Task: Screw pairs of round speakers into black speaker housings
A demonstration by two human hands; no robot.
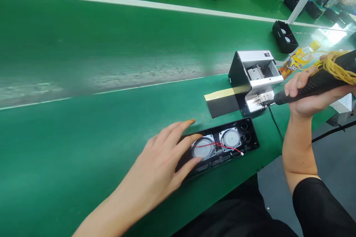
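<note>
On the left side of the frame we see lots of green bench (91, 148). Our left hand (162, 157) comes up from the bottom edge to just below the middle. It is open, with its fingers and thumb spread over the left end of a long black case (218, 159). We cannot tell how hard it presses, if at all.

The case lies on the bench, right of the middle and a bit low. In it sit two round speakers (204, 150), side by side, with thin red wires (229, 147) across them. Just above the case lies a black card (225, 106) with a yellow edge.

Next, right of the middle, stands a silver and black box (254, 86). At the far right, our right hand (308, 102) is wrapped around a black power screwdriver (319, 82) with yellow cord (338, 68) looped at its back end. The tool's tip is at the front of the box. A bottle (292, 63) lies behind.

We think this step is getting a screw from the box. The next move seems to call for a straight, steady tip and a still case.
</note>
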